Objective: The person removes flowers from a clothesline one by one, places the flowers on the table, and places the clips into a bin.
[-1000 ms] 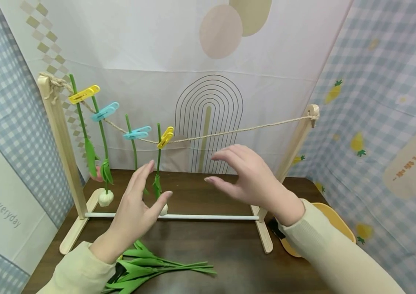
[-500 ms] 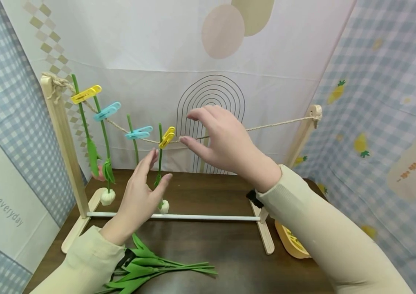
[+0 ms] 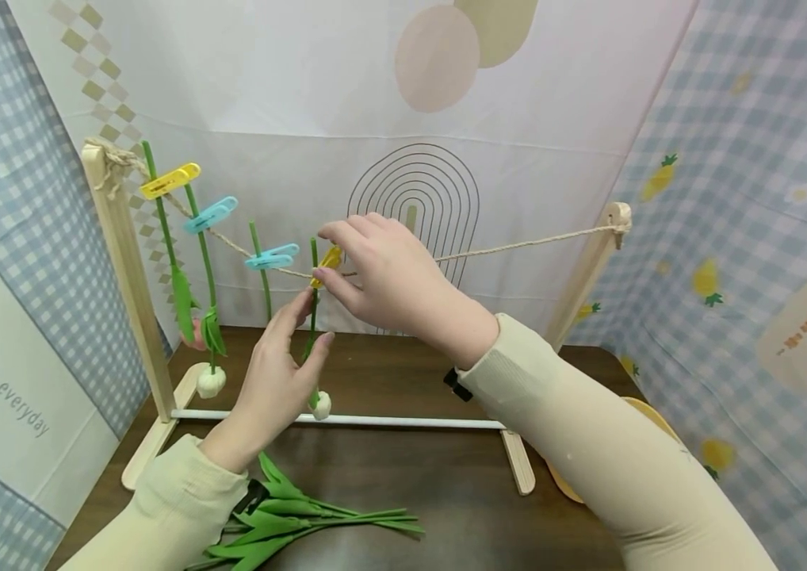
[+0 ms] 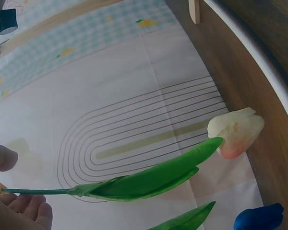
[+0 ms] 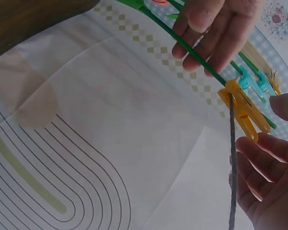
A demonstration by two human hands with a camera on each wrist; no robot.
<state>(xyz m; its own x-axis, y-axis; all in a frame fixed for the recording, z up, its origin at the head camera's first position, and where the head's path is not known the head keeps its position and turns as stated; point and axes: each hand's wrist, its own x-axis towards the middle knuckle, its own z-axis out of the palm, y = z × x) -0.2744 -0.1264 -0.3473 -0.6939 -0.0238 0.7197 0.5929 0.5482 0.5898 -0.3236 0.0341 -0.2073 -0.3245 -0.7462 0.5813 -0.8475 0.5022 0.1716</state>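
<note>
A white tulip [image 3: 320, 405] with a pinkish patch hangs head down from a rope [image 3: 518, 247], its stem held by a yellow clothespin [image 5: 241, 111]. My right hand [image 3: 403, 289] is around the clothespin's handle end, thumb and fingers apart with a gap between them. Just below the clip, my left hand [image 3: 271, 388] is beside the stem, fingers extended and thumb spread. In the right wrist view its fingers lie behind the stem; whether they touch it I cannot tell. A blue tulip [image 4: 259, 218] hangs nearby, under a blue clothespin [image 3: 273, 257].
Farther left hang two more tulips, one with a yellow clothespin [image 3: 170, 181], one with a blue one. Wooden posts [image 3: 125, 277] and a white bar [image 3: 411, 422] frame the rope. Green-leaved flowers [image 3: 282, 519] lie on the table; a yellow container [image 3: 649, 412] is partly behind my right sleeve.
My right hand has moved left along the rope to the yellow clothespin. My left hand has risen slightly, nearer the clip. The hanging flowers remain on the rope.
</note>
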